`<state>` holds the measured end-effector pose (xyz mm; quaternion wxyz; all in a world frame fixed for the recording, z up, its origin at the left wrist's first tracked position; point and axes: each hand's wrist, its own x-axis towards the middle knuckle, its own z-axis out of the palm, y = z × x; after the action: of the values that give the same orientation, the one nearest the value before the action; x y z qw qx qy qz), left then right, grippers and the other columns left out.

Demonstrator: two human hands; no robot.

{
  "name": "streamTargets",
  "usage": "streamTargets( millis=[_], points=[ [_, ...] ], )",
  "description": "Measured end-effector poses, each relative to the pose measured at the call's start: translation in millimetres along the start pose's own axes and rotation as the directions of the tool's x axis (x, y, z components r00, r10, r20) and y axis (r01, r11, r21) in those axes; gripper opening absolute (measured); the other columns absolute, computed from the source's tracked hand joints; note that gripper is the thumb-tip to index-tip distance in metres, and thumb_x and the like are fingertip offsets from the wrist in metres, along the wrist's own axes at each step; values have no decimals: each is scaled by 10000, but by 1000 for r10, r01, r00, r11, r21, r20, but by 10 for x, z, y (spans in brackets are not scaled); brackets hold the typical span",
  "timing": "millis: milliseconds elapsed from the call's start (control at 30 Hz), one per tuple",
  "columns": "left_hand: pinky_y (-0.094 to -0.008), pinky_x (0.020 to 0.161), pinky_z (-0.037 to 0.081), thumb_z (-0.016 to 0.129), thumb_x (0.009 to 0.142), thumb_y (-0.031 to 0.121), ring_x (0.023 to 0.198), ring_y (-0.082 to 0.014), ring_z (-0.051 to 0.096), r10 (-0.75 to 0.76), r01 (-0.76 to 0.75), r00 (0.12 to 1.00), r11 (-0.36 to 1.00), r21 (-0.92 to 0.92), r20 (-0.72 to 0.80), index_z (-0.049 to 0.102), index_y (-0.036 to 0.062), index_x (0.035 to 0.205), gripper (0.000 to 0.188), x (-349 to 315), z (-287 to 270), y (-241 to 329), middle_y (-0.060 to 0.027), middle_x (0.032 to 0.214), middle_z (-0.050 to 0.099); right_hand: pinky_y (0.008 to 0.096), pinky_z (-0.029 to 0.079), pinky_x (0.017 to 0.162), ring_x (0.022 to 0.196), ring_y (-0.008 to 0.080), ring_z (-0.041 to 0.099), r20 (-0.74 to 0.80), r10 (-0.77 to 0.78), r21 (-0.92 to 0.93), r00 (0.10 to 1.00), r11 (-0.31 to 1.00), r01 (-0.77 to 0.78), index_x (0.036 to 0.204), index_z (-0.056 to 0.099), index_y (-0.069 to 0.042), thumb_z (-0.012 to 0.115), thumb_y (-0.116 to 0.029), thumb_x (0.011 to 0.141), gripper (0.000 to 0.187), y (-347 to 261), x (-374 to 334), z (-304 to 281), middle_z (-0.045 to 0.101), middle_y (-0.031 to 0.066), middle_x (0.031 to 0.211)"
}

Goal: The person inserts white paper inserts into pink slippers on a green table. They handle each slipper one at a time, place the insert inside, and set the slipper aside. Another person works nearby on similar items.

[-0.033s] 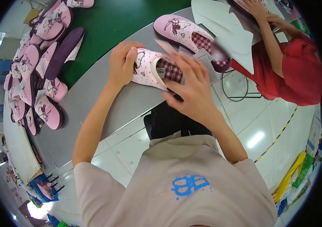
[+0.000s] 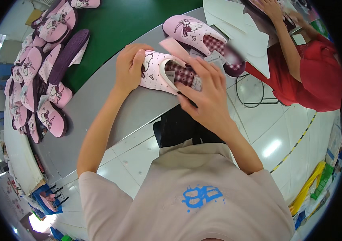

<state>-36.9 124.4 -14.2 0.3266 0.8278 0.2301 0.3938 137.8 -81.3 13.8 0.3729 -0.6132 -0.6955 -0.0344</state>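
Left hand (image 2: 130,68) closes round the toe of a pink slipper (image 2: 157,76) at upper centre, fingers wrapped over it, thumb on top; right hand (image 2: 206,86) is partly open at the heel end, thumb apart from the fingers. At the left sits a heap of pink slippers (image 2: 32,66), one showing its purple sole (image 2: 68,56), beside the green surface (image 2: 115,20). Just beyond the held slipper lies a second slipper (image 2: 187,30), then white sheets (image 2: 241,26) and a co-worker's red garment (image 2: 321,72) at upper right. Left forearm rises steeply; right forearm slants up and leftward. A pale pink strip (image 2: 173,50) near the right fingertips is blurred; whether that hand grips anything, I cannot tell. The top edge cuts the heap.
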Motion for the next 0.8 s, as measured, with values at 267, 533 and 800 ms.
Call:
streamTargets(
  millis=[267, 533, 800],
  points=[
    [-303, 867, 493, 560, 1022, 139, 930, -179, 657, -225, 235, 951, 972, 22, -210, 758, -4, 1053, 246, 24, -40, 267, -98, 1005, 741, 446, 528, 914, 1088, 374, 638, 135, 230, 501, 964, 824, -267, 1190, 696, -14, 784, -134, 871, 352, -114, 151, 96, 654, 184, 1160],
    [-236, 862, 477, 581, 1030, 111, 931, -66, 611, -255, 251, 953, 967, -44, -162, 730, 11, 1205, 251, 42, -527, 770, -23, 1120, 706, 441, 583, 854, 1002, 342, 677, 63, -318, 259, 946, 921, 292, 1110, 718, -49, 696, 45, 763, 360, 222, 131, 244, 693, 103, 1083],
    [-300, 916, 548, 692, 1000, 299, 1041, -131, 689, -385, 462, 864, 862, -208, 324, 749, 9, 1261, 394, -390, -529, 792, -79, 1170, 763, 489, 541, 915, 1038, 395, 664, 125, -214, 528, 969, 841, 118, 1156, 710, -40, 632, -394, 1015, 389, 210, -135, 238, 708, 170, 1161]
  ],
)
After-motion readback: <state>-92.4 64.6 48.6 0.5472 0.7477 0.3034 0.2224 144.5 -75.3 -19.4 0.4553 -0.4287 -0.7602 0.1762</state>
